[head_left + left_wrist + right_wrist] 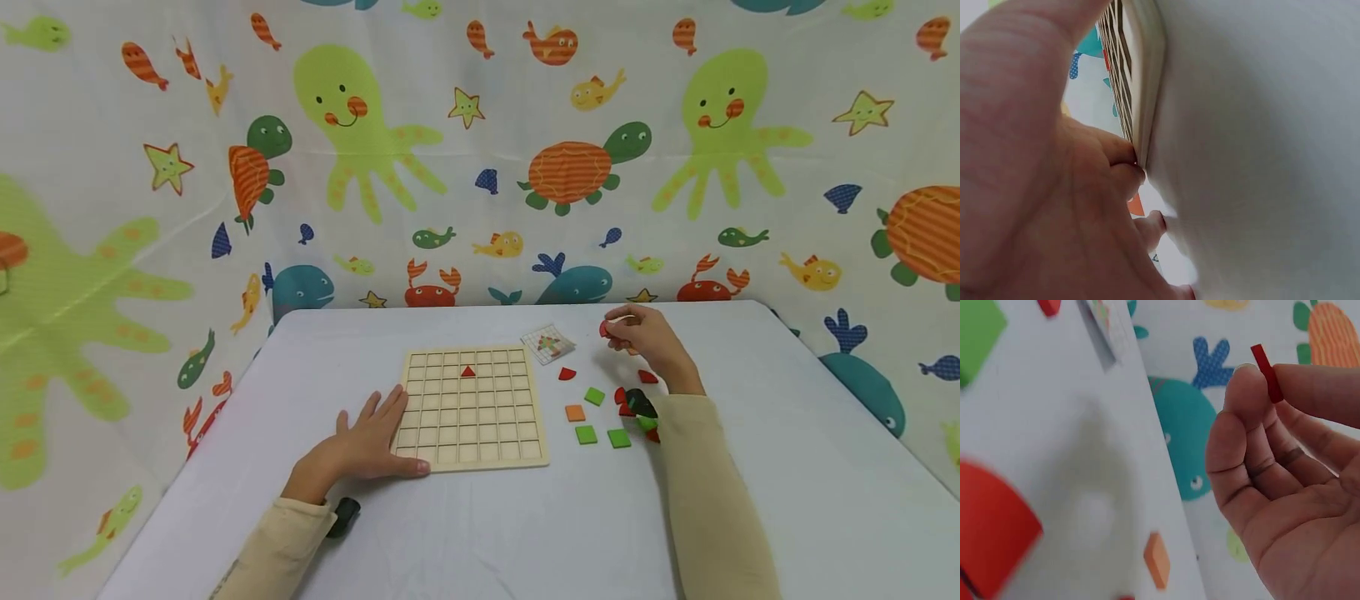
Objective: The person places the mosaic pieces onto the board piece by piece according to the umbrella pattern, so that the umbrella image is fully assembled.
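A wooden grid board (468, 410) lies flat on the table, a red triangle tile (468, 372) in one of its upper cells. My left hand (365, 442) is spread at the board's left side, fingers along that edge and thumb at the near left corner. In the left wrist view, fingertips touch the board's side (1150, 69). Raised over the far right of the table, my right hand (647, 340) pinches a small red tile (1267, 373) between thumb and index finger. The tile appears edge-on in the right wrist view.
A pattern card (548, 343) lies beyond the board's far right corner. Right of the board are scattered green tiles (587, 435), an orange square tile (575, 413) and red tiles (567, 374); the right sleeve (708, 492) overlaps some. A sea-animal curtain (465, 183) hangs behind the table.
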`<act>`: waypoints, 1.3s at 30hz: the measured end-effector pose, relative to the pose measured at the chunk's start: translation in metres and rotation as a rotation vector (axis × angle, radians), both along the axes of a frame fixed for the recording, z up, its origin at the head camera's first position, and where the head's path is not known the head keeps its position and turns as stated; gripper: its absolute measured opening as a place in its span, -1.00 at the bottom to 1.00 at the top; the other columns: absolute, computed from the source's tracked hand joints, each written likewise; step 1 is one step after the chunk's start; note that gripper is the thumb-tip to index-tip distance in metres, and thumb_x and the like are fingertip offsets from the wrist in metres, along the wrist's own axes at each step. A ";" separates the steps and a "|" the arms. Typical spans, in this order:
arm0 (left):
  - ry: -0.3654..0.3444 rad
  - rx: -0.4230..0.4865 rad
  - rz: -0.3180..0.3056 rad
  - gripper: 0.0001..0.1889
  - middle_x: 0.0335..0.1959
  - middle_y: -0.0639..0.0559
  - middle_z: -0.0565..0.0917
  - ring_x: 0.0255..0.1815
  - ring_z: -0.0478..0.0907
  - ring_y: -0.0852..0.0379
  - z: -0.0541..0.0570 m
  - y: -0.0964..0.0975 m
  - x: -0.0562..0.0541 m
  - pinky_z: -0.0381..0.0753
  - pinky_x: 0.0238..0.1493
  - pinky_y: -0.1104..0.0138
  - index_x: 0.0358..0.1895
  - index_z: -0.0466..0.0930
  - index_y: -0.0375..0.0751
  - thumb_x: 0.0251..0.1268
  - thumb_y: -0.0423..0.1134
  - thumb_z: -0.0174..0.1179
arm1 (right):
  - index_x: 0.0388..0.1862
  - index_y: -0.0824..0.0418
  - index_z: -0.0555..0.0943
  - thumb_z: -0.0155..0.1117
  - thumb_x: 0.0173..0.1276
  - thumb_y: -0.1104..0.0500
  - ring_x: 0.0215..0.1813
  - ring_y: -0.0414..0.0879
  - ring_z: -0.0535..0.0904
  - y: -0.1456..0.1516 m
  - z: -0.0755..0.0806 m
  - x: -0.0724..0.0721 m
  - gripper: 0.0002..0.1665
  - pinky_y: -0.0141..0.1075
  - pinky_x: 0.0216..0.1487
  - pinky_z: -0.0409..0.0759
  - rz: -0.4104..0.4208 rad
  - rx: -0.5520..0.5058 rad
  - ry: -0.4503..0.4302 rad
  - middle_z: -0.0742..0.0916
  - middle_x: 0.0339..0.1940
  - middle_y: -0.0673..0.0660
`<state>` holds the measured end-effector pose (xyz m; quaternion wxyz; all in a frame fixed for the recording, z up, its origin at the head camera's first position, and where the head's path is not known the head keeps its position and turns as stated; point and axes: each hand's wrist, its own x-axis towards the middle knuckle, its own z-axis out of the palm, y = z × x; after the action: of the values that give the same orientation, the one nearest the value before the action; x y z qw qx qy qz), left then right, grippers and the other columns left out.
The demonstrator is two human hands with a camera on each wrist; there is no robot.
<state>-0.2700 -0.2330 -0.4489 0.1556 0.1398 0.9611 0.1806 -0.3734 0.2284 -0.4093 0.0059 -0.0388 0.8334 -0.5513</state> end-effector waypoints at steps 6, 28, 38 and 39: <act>0.005 -0.003 0.022 0.39 0.78 -0.25 -0.11 0.73 -0.25 -0.44 -0.001 0.007 0.010 -0.31 0.45 -0.56 0.75 -0.12 -0.34 0.10 0.43 0.47 | 0.33 0.43 0.62 0.21 0.67 0.25 -0.12 0.02 0.72 -0.025 0.000 -0.007 -0.61 -0.33 -0.01 0.67 0.069 -0.057 0.102 0.78 0.01 0.30; 0.009 -0.011 0.086 0.39 0.79 -0.22 -0.12 0.74 -0.25 -0.42 -0.005 0.051 0.044 -0.29 0.45 -0.56 0.76 -0.12 -0.32 0.10 0.44 0.47 | 0.11 0.46 0.69 0.27 0.61 0.34 -0.01 0.42 0.74 -0.122 0.025 0.017 -0.77 -0.09 0.01 0.77 0.441 -0.088 0.083 0.82 -0.10 0.29; 0.009 -0.006 0.129 0.39 0.78 -0.23 -0.11 0.73 -0.23 -0.43 -0.004 0.064 0.062 -0.28 0.45 -0.56 0.75 -0.11 -0.33 0.11 0.43 0.47 | 0.04 0.43 0.72 0.28 0.57 0.38 -0.11 0.27 0.80 -0.158 0.014 0.031 -0.82 -0.06 0.00 0.78 0.577 0.017 0.101 0.81 -0.18 0.23; 0.010 -0.005 0.135 0.38 0.78 -0.23 -0.10 0.73 -0.23 -0.44 -0.004 0.065 0.064 -0.27 0.45 -0.56 0.75 -0.11 -0.33 0.10 0.43 0.48 | 0.02 0.41 0.73 0.29 0.56 0.37 -0.13 0.24 0.80 -0.159 0.012 0.032 -0.83 -0.11 -0.03 0.78 0.580 0.052 0.102 0.81 -0.21 0.21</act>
<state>-0.2057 -0.1676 -0.4530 0.1384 0.0750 0.9696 0.1876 -0.3409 0.0690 -0.3978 0.1221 -0.3027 0.8006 -0.5025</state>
